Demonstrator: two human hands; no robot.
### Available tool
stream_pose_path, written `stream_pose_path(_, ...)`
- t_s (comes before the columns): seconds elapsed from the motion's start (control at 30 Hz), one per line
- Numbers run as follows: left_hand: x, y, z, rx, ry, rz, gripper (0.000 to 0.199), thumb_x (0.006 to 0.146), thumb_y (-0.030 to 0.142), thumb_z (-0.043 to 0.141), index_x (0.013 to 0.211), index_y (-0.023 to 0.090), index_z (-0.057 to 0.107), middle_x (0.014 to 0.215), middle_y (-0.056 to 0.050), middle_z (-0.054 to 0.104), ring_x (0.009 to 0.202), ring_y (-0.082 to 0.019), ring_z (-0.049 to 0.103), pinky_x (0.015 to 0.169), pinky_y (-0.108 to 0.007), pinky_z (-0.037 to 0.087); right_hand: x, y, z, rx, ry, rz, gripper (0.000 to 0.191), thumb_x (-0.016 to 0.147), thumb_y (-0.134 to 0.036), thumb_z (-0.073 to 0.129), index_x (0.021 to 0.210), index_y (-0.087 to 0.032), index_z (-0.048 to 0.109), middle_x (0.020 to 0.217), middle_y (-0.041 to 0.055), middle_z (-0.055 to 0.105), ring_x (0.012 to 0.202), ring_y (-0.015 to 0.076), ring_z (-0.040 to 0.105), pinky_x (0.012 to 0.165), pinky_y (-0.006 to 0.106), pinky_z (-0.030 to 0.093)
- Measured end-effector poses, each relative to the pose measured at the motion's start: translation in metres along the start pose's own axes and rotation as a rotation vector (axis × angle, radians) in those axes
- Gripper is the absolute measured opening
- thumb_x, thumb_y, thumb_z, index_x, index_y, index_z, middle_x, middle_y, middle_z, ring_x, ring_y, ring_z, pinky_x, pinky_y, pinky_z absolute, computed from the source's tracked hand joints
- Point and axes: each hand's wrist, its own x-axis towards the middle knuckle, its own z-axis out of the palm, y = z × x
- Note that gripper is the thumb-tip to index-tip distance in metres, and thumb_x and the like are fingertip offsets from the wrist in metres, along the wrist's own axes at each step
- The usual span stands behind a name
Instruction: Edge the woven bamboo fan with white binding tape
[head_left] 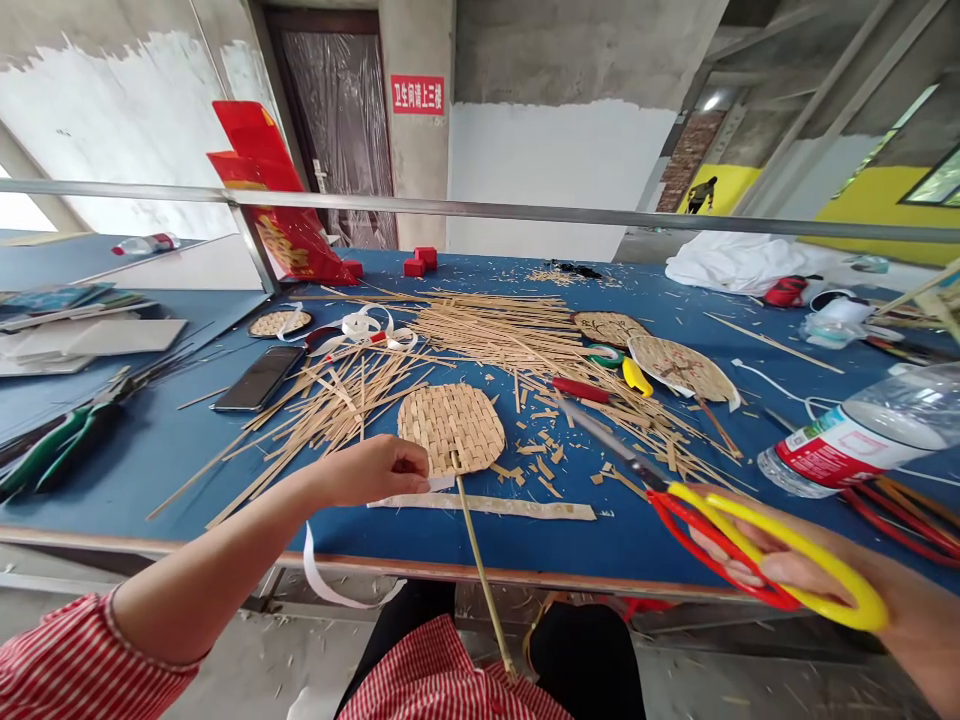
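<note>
My left hand point(386, 470) is closed, its fingers at the lower left edge of a woven fan point(452, 425), pinching a strip of white tape point(441, 483). The fan lies on the blue table, and its thin bamboo handle point(480, 570) runs down over the table's front edge towards my lap. At the right, my right hand point(757, 545) is wrapped round the red and yellow handles of a pair of scissors point(660, 485). Their blades point up and left, towards the loose strips. Below the fan lies a flat pale strip point(487, 506).
Bamboo strips point(502, 335) and cut bits cover the middle. A phone point(259, 378) and green-handled pliers point(64, 440) lie left. Further right are a red-handled tool point(581, 390), a yellow cutter point(637, 377), another fan point(684, 370) and a bottle point(862, 435). A distant person point(701, 195) stands back right.
</note>
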Motion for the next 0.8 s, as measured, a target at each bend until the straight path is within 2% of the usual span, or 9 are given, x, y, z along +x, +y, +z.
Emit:
stream_pose_path(0.07, 0.004, -0.003, 0.0, -0.027, -0.009, 0.0, 0.025, 0.075, 0.039, 0.045, 0.07, 0.015, 0.053, 0.059, 0.003, 0.041, 0.054, -0.009, 0.033, 0.047, -0.019, 0.025, -0.007, -0.002, 0.006, 0.406, -0.146, 0.055, 0.051, 0.055, -0.059, 0.034, 0.091, -0.026, 0.046, 0.062, 0.0068, 0.046, 0.041, 0.0122, 0.04, 0.041, 0.031, 0.025)
stream_pose_path(0.13, 0.007, -0.005, 0.0, -0.041, -0.02, 0.003, 0.025, 0.075, 0.039, 0.046, 0.07, 0.015, 0.052, 0.06, 0.003, 0.041, 0.055, -0.009, 0.033, 0.048, -0.019, 0.026, -0.011, -0.012, 0.008, 0.554, -0.285, 0.122, 0.041, 0.052, -0.058, 0.044, 0.078, -0.026, 0.047, 0.057, 0.0019, 0.042, 0.037, 0.0092, 0.031, 0.037, 0.029, 0.02)
stream_pose_path(0.2, 0.009, -0.006, 0.0, -0.048, -0.026, 0.006, 0.025, 0.075, 0.039, 0.046, 0.069, 0.015, 0.051, 0.06, 0.003, 0.04, 0.055, -0.009, 0.033, 0.049, -0.019, 0.026, -0.012, -0.027, 0.009, 0.462, -0.368, 0.144, 0.029, 0.06, -0.051, 0.049, 0.075, -0.027, 0.046, 0.051, -0.0023, 0.039, 0.035, 0.0086, 0.029, 0.037, 0.026, 0.023)
stream_pose_path(0.23, 0.01, -0.006, 0.0, -0.049, -0.024, 0.005, 0.025, 0.075, 0.039, 0.046, 0.068, 0.015, 0.051, 0.06, 0.003, 0.04, 0.055, -0.009, 0.033, 0.049, -0.019, 0.026, -0.012, -0.035, 0.01, 0.37, -0.379, 0.133, 0.026, 0.063, -0.048, 0.05, 0.078, -0.027, 0.046, 0.05, -0.0035, 0.039, 0.036, 0.0096, 0.033, 0.038, 0.025, 0.027)
stream_pose_path(0.33, 0.009, -0.006, -0.001, -0.043, -0.016, -0.009, 0.026, 0.075, 0.04, 0.046, 0.069, 0.015, 0.051, 0.06, 0.003, 0.04, 0.055, -0.008, 0.033, 0.048, -0.019, 0.025, -0.013, -0.055, 0.015, 0.098, -0.327, 0.039, 0.035, 0.064, -0.041, 0.055, 0.093, -0.027, 0.043, 0.056, -0.0034, 0.051, 0.049, 0.0142, 0.051, 0.049, 0.025, 0.041)
stream_pose_path(0.43, 0.007, -0.005, -0.003, -0.03, -0.007, -0.008, 0.028, 0.075, 0.041, 0.045, 0.07, 0.015, 0.051, 0.06, 0.004, 0.04, 0.055, -0.008, 0.033, 0.048, -0.019, 0.025, -0.011, -0.059, 0.019, 0.003, -0.321, 0.009, 0.028, 0.065, -0.043, 0.05, 0.084, -0.022, 0.044, 0.06, -0.0017, 0.059, 0.053, 0.0152, 0.058, 0.048, 0.023, 0.043)
stream_pose_path(0.57, 0.004, -0.005, -0.005, -0.02, 0.009, -0.007, 0.028, 0.076, 0.041, 0.044, 0.068, 0.015, 0.049, 0.06, 0.004, 0.038, 0.055, -0.008, 0.032, 0.048, -0.019, 0.025, -0.005, -0.05, 0.017, 0.076, -0.578, 0.15, 0.029, 0.07, -0.046, 0.044, 0.067, -0.017, 0.044, 0.051, -0.0016, 0.056, 0.039, 0.0091, 0.054, 0.04, 0.017, 0.038)
stream_pose_path(0.7, 0.005, -0.006, -0.004, -0.04, 0.005, -0.001, 0.028, 0.076, 0.042, 0.044, 0.069, 0.015, 0.05, 0.06, 0.004, 0.039, 0.055, -0.008, 0.033, 0.049, -0.018, 0.025, -0.005, -0.045, 0.013, 0.29, -0.631, 0.308, 0.029, 0.072, -0.044, 0.042, 0.066, -0.015, 0.045, 0.046, -0.0037, 0.053, 0.031, 0.0044, 0.047, 0.031, 0.012, 0.028)
stream_pose_path(0.8, 0.007, -0.007, -0.004, -0.078, -0.011, 0.001, 0.028, 0.075, 0.042, 0.046, 0.071, 0.015, 0.052, 0.06, 0.004, 0.04, 0.056, -0.008, 0.033, 0.049, -0.018, 0.026, -0.009, -0.041, 0.014, 0.351, -0.735, 0.395, 0.03, 0.073, -0.044, 0.04, 0.064, -0.016, 0.046, 0.041, -0.0031, 0.052, 0.029, 0.0061, 0.047, 0.03, 0.013, 0.029)
